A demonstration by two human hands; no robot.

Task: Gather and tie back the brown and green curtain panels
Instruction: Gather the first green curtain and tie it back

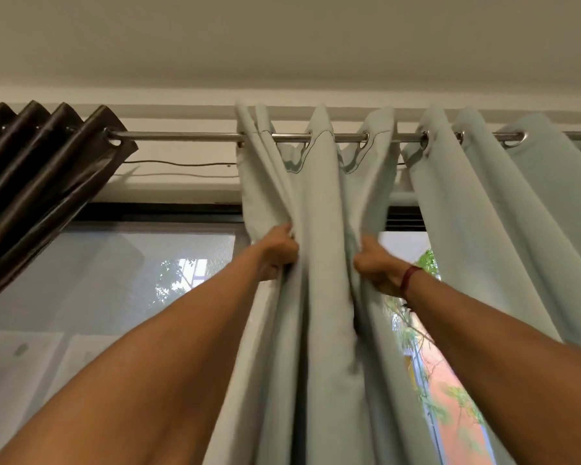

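A pale green curtain panel (322, 263) hangs by metal eyelets from a steel rod (188, 136) and fills the middle and right of the view. My left hand (277, 251) grips the folds at the panel's left edge, high up near the rod. My right hand (378, 268), with a dark red band on its wrist, grips folds a little further right. Between my hands the cloth is bunched into pleats. A shiny brown curtain panel (44, 169) is pushed together in folds at the rod's far left, apart from both hands.
Behind the curtains is a window with a grey mesh screen (114, 280); trees and a reddish wall show through a gap (446, 380) to the right of my right arm. A thin wire (182, 163) runs along the wall under the rod. The ceiling is close above.
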